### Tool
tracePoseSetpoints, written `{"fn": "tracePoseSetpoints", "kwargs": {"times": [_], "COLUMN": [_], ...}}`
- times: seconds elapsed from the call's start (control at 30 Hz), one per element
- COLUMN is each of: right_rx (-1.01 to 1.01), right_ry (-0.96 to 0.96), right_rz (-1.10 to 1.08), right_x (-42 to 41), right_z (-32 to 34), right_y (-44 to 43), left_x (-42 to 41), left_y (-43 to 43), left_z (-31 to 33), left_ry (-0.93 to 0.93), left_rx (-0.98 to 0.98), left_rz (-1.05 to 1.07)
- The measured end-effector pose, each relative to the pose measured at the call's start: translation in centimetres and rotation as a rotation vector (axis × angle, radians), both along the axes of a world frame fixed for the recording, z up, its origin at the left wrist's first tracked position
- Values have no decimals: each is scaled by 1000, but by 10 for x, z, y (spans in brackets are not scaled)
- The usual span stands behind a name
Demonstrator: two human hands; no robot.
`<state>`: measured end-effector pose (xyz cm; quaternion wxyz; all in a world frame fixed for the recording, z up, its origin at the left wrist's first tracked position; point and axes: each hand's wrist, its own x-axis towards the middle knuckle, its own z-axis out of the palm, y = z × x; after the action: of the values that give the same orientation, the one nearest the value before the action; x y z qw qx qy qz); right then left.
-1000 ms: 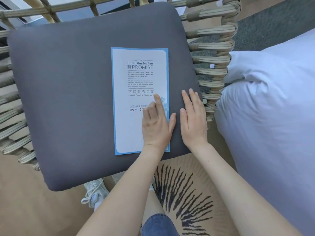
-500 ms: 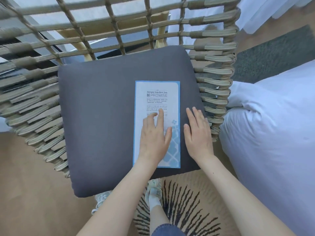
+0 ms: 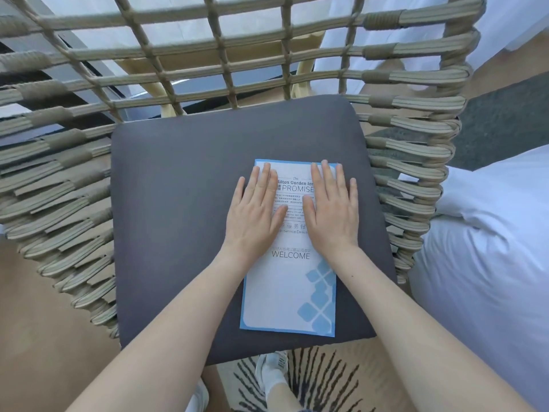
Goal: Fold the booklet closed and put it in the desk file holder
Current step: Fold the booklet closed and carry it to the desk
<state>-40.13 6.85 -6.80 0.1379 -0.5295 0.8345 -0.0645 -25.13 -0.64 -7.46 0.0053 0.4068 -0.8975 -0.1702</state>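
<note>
At the far left, the woven beige rope side of a wicker-style chair [image 3: 53, 185] is seen, its bands curving down toward a tan floor [image 3: 35, 337]. Inside the chair frame, a dark grey square seat cushion with rounded corners [image 3: 178, 233] is laid flat. On the right half of this cushion, the folded white booklet with a light blue border and a blue tile pattern at its lower right corner [image 3: 289, 289] is found lying closed and flat, its long edges running away from the viewer; the words "PROMISE" and "WELCOME" can be read on its cover. The left hand [image 3: 255, 215] is spread flat, palm down, over the booklet's upper left edge, partly on the cushion; nothing is grasped by it. Just beside it, the right hand [image 3: 332, 209] is likewise pressed flat with fingers extended over the booklet's upper right part, and nothing is gripped. Below the cushion, a white sneaker [image 3: 271, 373] is seen on a rug with black stripes [image 3: 326, 382]. At the far right, white rumpled bedding [image 3: 490, 248] is visible.
</note>
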Motion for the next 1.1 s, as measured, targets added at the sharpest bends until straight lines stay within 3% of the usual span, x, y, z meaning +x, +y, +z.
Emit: {"fn": "tracePoseSetpoints", "kwargs": {"times": [0.37,0.7,0.87,1.1], "right_rx": [-1,35,0,26], "right_ry": [89,62,32,-25], "right_rz": [32,9,5,-33], "right_x": [-1,-2,26,66], "right_z": [-32,11,28,0], "right_y": [1,7,52,104], "left_x": [0,2,31,66], "left_y": [0,2,39,103], "left_z": [-34,14,24,-4], "left_ry": [0,-69,-10,-50], "left_rx": [-50,-11,-76,-38], "left_rz": [-18,-44,-87,-178]}}
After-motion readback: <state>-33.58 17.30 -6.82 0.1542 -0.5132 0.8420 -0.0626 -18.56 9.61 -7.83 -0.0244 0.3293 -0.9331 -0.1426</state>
